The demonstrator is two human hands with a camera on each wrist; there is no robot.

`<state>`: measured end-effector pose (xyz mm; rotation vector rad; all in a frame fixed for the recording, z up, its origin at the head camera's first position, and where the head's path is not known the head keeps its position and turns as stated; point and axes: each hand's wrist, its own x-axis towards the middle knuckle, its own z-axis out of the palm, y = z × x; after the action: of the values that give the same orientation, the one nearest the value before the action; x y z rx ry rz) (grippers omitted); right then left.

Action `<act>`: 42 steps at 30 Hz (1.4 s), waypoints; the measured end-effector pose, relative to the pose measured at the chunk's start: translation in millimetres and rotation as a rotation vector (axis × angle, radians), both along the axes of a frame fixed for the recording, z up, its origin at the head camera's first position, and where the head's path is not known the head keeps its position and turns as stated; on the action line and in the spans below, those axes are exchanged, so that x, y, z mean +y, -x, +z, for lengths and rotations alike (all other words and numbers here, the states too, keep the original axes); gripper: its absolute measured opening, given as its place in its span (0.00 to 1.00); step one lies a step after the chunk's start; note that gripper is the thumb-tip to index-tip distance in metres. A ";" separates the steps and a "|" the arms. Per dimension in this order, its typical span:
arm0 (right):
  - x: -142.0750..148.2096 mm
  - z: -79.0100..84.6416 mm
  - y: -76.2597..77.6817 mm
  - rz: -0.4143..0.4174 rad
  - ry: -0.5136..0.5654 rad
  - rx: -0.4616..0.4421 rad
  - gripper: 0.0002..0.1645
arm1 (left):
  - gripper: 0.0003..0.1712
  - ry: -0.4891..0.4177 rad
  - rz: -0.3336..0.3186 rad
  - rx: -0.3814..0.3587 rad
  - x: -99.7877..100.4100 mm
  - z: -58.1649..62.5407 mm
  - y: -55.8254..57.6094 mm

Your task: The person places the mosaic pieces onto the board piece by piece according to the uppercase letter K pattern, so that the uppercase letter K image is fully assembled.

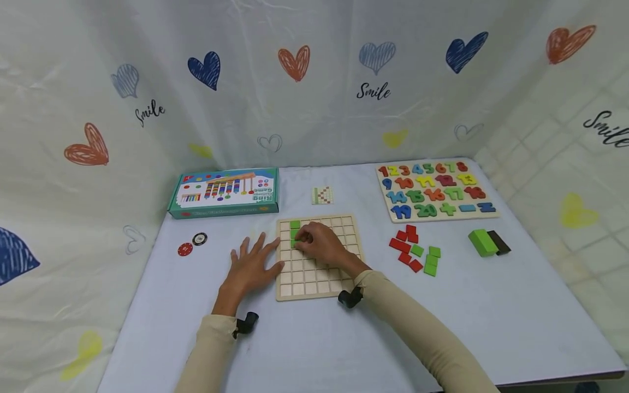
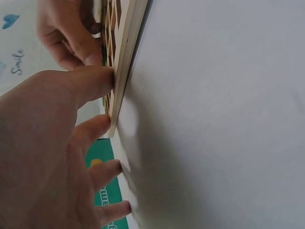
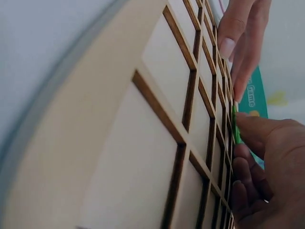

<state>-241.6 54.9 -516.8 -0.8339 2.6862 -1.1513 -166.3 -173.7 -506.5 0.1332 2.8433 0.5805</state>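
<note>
Centre of the head view, a square, pale wooden grid board [image 1: 312,277] lies on the white-covered tabletop [image 1: 295,349]. The left hand [image 1: 249,270], fingers spread wide, touches its left edge. The right hand [image 1: 321,244] pinches a thin green tile [image 3: 237,128] near the board's upper left, by green square tiles [image 1: 295,225] in its cells. Loose red tiles [image 1: 400,245] lie right of centre.

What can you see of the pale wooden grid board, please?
The pale wooden-looking grid board lies flat on the white-covered table. Raised strips divide it into square cells within a border. Green square tiles sit near its far left corner; many cells are bare. The left hand touches its left edge; the right hand pinches a green tile over it.
</note>
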 end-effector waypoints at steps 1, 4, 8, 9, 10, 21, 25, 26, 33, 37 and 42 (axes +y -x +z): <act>0.1 0.1 0.1 0.001 0.007 -0.006 0.09 | 0.42 0.005 -0.002 -0.001 -0.4 -0.8 0.0; 1.2 1.0 0.2 0.010 0.035 -0.034 0.10 | 0.42 0.012 -0.006 -0.001 -1.1 -2.8 -0.3; 10.5 6.6 -1.6 0.021 0.111 -0.051 0.10 | 0.42 0.012 0.003 0.008 -0.7 -3.8 -0.3; 15.0 8.9 -2.4 0.021 0.132 -0.048 0.10 | 0.42 0.010 0.007 0.011 -0.4 -3.8 -0.2; 20.9 11.5 -3.5 0.020 0.153 -0.044 0.11 | 0.42 0.007 0.010 0.011 -0.1 -3.8 -0.2; 143.6 54.2 -12.8 -0.103 0.046 -0.028 0.13 | 0.42 -0.016 0.010 0.014 1.4 -3.2 -1.4; 199.9 74.2 -15.5 -0.166 -0.121 -0.063 0.17 | 0.42 -0.021 0.015 0.019 0.2 -2.0 -1.9; 213.2 78.6 -16.7 -0.181 -0.170 -0.087 0.19 | 0.42 -0.025 0.014 0.020 0.2 -1.7 -2.0; 277.3 81.4 -22.6 -0.184 -0.495 -0.323 0.46 | 0.42 -0.034 0.023 0.021 -1.2 0.6 -2.9; 289.2 65.3 -29.3 -0.188 -0.525 -0.360 0.51 | 0.42 -0.037 0.017 0.023 -1.3 0.3 -2.1; 291.4 54.2 -37.2 -0.241 -0.443 -0.360 0.44 | 0.43 -0.037 0.015 0.014 -1.1 -1.8 -1.5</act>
<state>-204.5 346.3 -462.6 -0.2160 2.6177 -0.6151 -164.8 -174.8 -508.3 0.1233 2.8501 0.6376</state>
